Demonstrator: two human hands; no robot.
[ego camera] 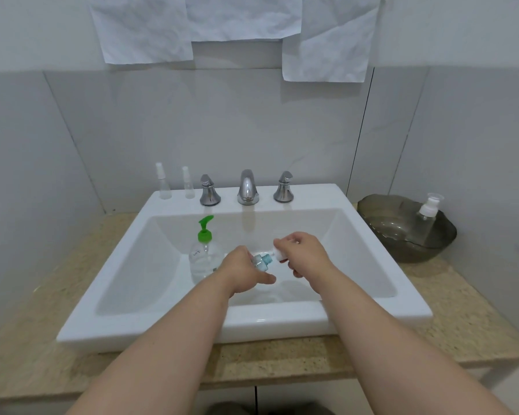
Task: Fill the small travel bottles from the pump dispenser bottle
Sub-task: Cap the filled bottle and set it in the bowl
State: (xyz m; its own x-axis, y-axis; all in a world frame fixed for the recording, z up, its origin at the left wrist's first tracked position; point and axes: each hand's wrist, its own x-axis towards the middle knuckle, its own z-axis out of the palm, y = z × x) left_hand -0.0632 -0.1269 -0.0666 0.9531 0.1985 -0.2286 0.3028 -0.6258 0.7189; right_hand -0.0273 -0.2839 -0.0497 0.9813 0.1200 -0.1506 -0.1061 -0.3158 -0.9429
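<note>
On the back ledge of the white sink (168, 327), at its left end, a slim clear spray bottle (164, 182) stood upright. A second spray bottle (188, 183) stood just beside it, and both were capped. Right of them came the left tap handle (209, 191), the spout (247, 188) and the right tap handle (283, 188).

Down in the basin, toward its left side, the pump dispenser bottle (204, 256) stood upright, clear-bodied with a green pump head. Just to its right the left hand (241, 272) was curled around a small blue-tinted travel bottle (262, 260), which was tilted with its bare neck toward the other hand. The right hand (306, 253) pinched a white cap (280, 254) in its fingertips, right beside that neck; whether the two touched I could not tell. Both hands hung over the middle of the basin.

Further right, on the speckled counter (468, 324), sat a dark translucent bowl (414, 254). A clear bottle (426, 217) with a white pump head leaned inside it.
</note>
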